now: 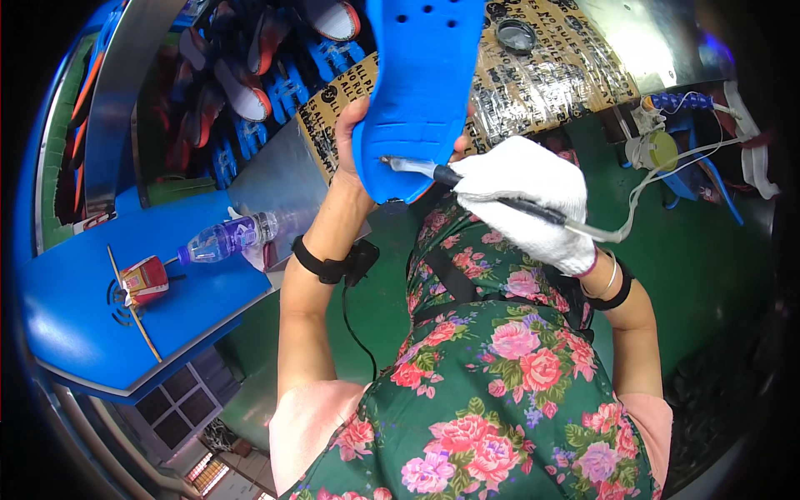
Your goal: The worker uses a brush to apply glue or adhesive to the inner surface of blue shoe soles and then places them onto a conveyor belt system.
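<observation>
A long blue shoe sole (408,108) with several round holes at its far end is upright in front of me, its rounded end nearest my body. My bare left hand (350,142) grips it from behind, with the thumb along the left edge and fingertips showing at the right edge. In a white glove, my right hand (529,196) is closed round a black-handled brush (445,175). The brush tip touches the sole's inner face near the rounded end. A thin clear tube (612,236) runs from the handle's rear end off to the right.
A taped cardboard sheet (558,75) covers the bench beyond, with a small round dish (516,37) on it. Racked shoes (242,87) stand at the far left. A blue side table (75,292) carries a plastic bottle (229,237) and a small red box (145,279).
</observation>
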`<action>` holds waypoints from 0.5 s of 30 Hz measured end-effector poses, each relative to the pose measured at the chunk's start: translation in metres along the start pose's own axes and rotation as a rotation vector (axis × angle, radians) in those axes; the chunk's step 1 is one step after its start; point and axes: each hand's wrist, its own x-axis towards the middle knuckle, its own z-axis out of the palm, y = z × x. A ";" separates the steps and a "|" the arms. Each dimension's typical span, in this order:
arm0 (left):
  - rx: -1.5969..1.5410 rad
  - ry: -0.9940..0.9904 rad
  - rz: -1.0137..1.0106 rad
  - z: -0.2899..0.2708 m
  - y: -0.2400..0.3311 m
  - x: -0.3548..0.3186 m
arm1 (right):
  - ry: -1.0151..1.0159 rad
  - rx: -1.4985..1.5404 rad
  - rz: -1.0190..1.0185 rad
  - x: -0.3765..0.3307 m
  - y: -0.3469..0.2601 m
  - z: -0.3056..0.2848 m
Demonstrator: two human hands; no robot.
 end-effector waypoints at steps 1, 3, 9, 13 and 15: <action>-0.024 -0.020 -0.032 -0.002 0.002 0.001 | -0.048 -0.030 -0.083 0.001 -0.002 -0.002; -0.038 -0.013 -0.091 -0.004 0.007 0.001 | -0.133 -0.150 -0.250 -0.008 0.002 0.003; 0.043 0.020 -0.173 -0.003 0.016 -0.001 | -0.248 -0.040 -0.252 -0.023 -0.008 0.005; 0.144 0.075 -0.247 0.004 0.019 -0.005 | -0.217 -0.106 -0.290 -0.008 -0.003 -0.006; 0.188 0.114 -0.273 0.007 0.023 -0.002 | -0.257 -0.241 -0.344 -0.012 -0.002 -0.006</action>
